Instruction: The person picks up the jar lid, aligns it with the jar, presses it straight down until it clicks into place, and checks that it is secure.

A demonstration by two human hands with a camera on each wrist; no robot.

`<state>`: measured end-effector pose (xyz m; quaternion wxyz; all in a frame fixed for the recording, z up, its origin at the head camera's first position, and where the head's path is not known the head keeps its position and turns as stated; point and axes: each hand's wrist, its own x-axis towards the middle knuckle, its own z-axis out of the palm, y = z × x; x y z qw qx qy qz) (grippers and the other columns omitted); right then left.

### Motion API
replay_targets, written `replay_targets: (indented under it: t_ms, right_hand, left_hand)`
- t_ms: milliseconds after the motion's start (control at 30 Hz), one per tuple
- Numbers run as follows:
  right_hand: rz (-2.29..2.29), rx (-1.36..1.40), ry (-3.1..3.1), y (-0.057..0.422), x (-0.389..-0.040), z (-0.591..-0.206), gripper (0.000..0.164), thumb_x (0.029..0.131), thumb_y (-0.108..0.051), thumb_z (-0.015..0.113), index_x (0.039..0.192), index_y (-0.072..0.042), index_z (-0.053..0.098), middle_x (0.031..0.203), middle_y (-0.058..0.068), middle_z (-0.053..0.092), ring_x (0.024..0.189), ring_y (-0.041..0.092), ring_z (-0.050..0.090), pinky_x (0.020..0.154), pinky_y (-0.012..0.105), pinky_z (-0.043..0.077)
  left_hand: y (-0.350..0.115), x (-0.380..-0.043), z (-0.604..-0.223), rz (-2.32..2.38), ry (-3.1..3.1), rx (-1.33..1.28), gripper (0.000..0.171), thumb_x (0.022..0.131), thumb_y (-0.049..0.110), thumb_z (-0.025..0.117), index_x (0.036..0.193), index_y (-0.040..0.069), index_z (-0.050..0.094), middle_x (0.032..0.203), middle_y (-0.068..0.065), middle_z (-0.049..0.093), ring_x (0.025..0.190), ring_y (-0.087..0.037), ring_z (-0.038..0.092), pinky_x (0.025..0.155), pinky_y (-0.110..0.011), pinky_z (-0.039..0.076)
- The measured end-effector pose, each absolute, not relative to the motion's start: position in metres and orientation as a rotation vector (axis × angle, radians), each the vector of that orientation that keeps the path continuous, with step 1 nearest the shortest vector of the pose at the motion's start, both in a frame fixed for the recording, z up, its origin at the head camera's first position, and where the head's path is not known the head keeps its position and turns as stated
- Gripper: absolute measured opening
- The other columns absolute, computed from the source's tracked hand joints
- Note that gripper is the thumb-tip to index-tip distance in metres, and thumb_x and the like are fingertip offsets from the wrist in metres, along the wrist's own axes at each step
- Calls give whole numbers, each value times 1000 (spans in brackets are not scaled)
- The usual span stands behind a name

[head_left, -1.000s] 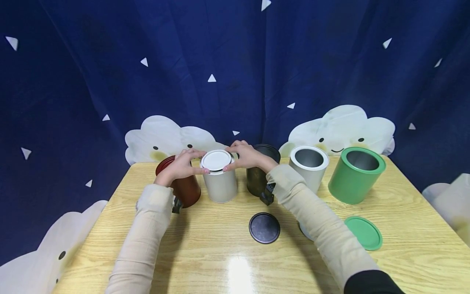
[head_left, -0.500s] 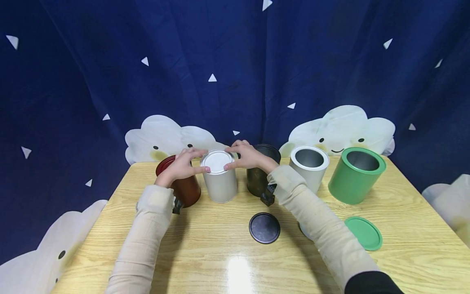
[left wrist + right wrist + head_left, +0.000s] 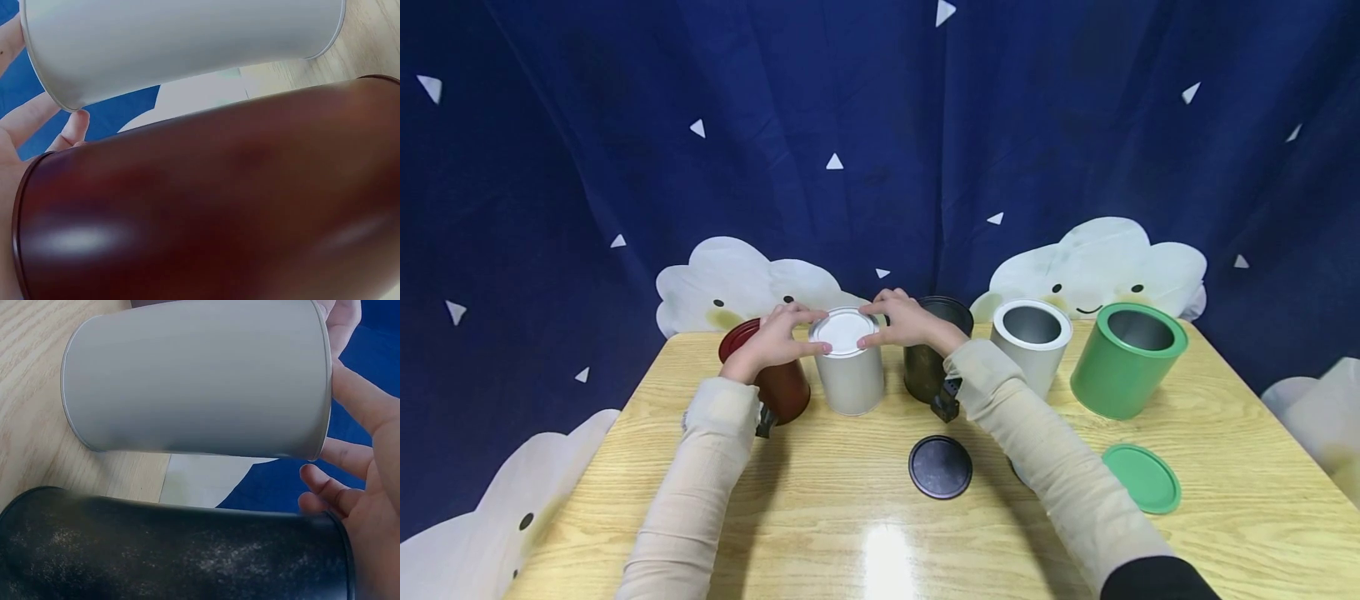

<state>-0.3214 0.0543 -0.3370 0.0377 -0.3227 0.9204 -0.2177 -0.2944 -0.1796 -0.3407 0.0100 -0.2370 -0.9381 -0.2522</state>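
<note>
A white can (image 3: 854, 387) stands upright between my hands, with a white lid (image 3: 844, 331) lying level in its top. My left hand (image 3: 777, 337) reaches over the dark red can (image 3: 784, 390). Its thumb and forefinger are spread and touch the lid's left edge. From the other side my right hand (image 3: 907, 322) comes over the black can (image 3: 925, 371), thumb and forefinger touching the right edge. In the right wrist view the fingers (image 3: 347, 456) lie extended at the white can's rim. The left wrist view shows the left fingers (image 3: 34, 119) extended there too.
A light open can (image 3: 1028, 357) and a green open can (image 3: 1123, 367) stand at the right. On the wooden table (image 3: 820, 517) lie a black lid (image 3: 940, 467) and a green lid (image 3: 1142, 477). Another disc is mostly hidden by the right sleeve (image 3: 1056, 446). A blue curtain (image 3: 880, 125) hangs behind.
The white lid stood slightly raised, with a dark gap at its front edge; it has sunk flush into the white can's rim. Both hands stay in nearly the same place.
</note>
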Motion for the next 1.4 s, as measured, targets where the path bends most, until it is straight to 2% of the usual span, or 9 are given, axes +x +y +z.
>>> replay_targets:
  t_ms: [233, 533, 1000, 1400]
  right_hand:
    - [-701, -1028, 2863, 55, -320, -338, 62, 74, -38, 73, 124, -5, 56, 116, 16, 50, 104, 27, 38, 86, 38, 34]
    - [-782, -1059, 2919, 58, -317, -341, 50, 75, -32, 74, 115, -4, 63, 109, 15, 53, 100, 27, 41, 85, 37, 37]
    - [-776, -1020, 2895, 57, -316, -338, 49, 74, -31, 75, 113, -3, 64, 107, 15, 54, 99, 26, 41, 82, 35, 37]
    - [-866, -1094, 2936, 64, -311, -338, 54, 75, -33, 74, 116, -2, 62, 110, 14, 54, 103, 27, 44, 89, 39, 37]
  left_hand:
    - [-179, -293, -339, -759, -2944, -742, 58, 77, 34, 71, 125, 6, 55, 118, -17, 50, 109, -33, 38, 87, -51, 26]
    - [-181, -292, -339, -763, -2922, -706, 55, 76, 33, 72, 122, 5, 58, 117, -16, 52, 110, -32, 38, 86, -49, 26]
    - [-176, -290, -339, -780, -2942, -662, 54, 76, 31, 72, 121, 4, 59, 117, -16, 51, 111, -33, 37, 88, -49, 25]
    - [-177, -285, -339, -824, -2810, -744, 58, 76, 28, 73, 124, 1, 55, 116, -17, 52, 106, -32, 38, 85, -48, 27]
